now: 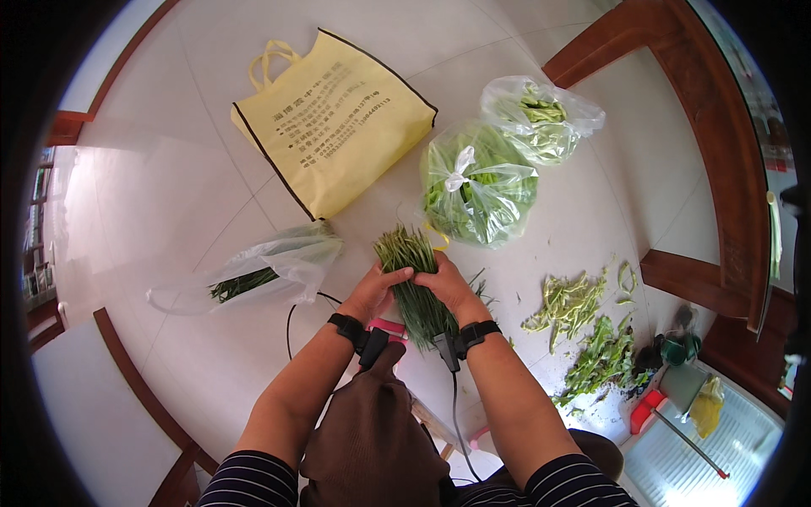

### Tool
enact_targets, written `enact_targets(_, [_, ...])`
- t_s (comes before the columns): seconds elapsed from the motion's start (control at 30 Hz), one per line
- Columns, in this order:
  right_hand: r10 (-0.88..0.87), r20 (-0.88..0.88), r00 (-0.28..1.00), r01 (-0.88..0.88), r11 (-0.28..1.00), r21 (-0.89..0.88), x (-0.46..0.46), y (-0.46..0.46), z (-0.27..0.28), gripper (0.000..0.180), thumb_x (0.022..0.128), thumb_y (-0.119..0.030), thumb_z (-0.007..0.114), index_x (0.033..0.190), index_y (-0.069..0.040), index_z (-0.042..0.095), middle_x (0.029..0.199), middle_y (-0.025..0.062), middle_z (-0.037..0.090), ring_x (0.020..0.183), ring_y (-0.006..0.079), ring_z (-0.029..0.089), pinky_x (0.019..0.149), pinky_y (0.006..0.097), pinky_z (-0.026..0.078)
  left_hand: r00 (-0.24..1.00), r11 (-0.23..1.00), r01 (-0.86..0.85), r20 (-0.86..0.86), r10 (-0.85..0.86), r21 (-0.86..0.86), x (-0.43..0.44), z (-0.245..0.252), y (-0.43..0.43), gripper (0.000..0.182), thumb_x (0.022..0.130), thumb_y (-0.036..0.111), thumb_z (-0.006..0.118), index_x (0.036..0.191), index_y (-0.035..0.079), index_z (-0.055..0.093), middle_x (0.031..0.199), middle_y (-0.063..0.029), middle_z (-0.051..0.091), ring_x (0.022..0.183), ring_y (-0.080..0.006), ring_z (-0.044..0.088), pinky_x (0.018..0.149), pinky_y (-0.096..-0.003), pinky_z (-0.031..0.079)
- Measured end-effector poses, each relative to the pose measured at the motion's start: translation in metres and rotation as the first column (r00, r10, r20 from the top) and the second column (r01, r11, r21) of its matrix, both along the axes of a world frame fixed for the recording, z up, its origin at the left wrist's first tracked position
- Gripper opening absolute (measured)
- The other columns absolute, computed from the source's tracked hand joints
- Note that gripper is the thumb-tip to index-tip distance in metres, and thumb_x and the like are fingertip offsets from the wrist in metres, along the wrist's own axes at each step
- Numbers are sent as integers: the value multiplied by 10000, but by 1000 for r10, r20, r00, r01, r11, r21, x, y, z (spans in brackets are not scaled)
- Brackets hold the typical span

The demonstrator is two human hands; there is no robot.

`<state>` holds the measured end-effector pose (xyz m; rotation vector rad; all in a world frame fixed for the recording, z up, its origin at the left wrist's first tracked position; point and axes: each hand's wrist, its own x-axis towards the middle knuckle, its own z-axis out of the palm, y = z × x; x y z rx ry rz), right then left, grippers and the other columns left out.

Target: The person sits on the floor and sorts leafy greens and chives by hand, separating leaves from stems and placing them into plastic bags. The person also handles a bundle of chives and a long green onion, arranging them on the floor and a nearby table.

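Note:
A thick bunch of green chives (421, 314) is held between my hands above the floor, its pale cut ends pointing away from me and its dark leaves towards me. My left hand (370, 293) grips its left side, and my right hand (451, 285) grips its right. The two thumbs nearly meet across the top of the bunch. By my right fingers is a yellow strip (438, 237); whether it touches the bunch I cannot tell. To the left lies a clear plastic bag (288, 256) with more dark green chives (244, 284) at its mouth.
A yellow fabric bag (336, 127) bearing writing lies flat ahead. Right of it are a knotted bag of green vegetables (485, 190) and an open bag of green beans (545, 120). Loose pods (567, 304), leaf scraps (602, 358), a red-headed brush (647, 410) and wooden furniture (741, 190) stand right.

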<state>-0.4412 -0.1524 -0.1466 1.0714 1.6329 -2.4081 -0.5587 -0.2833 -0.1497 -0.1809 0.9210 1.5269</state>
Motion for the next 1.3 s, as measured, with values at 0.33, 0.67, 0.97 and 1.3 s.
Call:
enact_targets(0.33, [75,265,961,-207,832,515,-3,-29,23,738,829,-172,638,1448,-10,270,1138,284,622,1076,467,585,928,492,475,997,986,77,-17,-76,149,-5,0,-15,756,766,161,809,1406,45,425,1340,-84,544,1270,-227,494,1125,-377,332])
enact_targets(0.67, [93,486,869,-475,432,767,-31,-85,51,804,809,-173,625,1476,59,241,1249,206,540,1099,379,546,901,505,445,992,999,44,119,-47,25,-1,5,-36,669,899,321,675,1447,60,394,1391,-98,512,1280,-240,489,1112,-390,355])
enact_targets(0.97, [155,324,933,-354,543,762,-25,-53,76,673,760,-286,748,1348,-62,510,1309,191,485,1144,386,524,943,504,424,968,993,-116,222,114,-7,-13,-8,-23,356,919,286,600,1167,31,625,1100,-121,681,1010,-259,651,925,-387,514])
enact_targets(1.3, [239,121,963,-254,676,691,-27,-41,81,719,766,-327,755,1390,-108,472,1454,232,382,1233,418,472,986,499,409,980,988,-123,171,106,92,-27,18,-16,450,901,334,597,1217,13,593,1168,-132,653,1060,-255,635,982,-400,491])
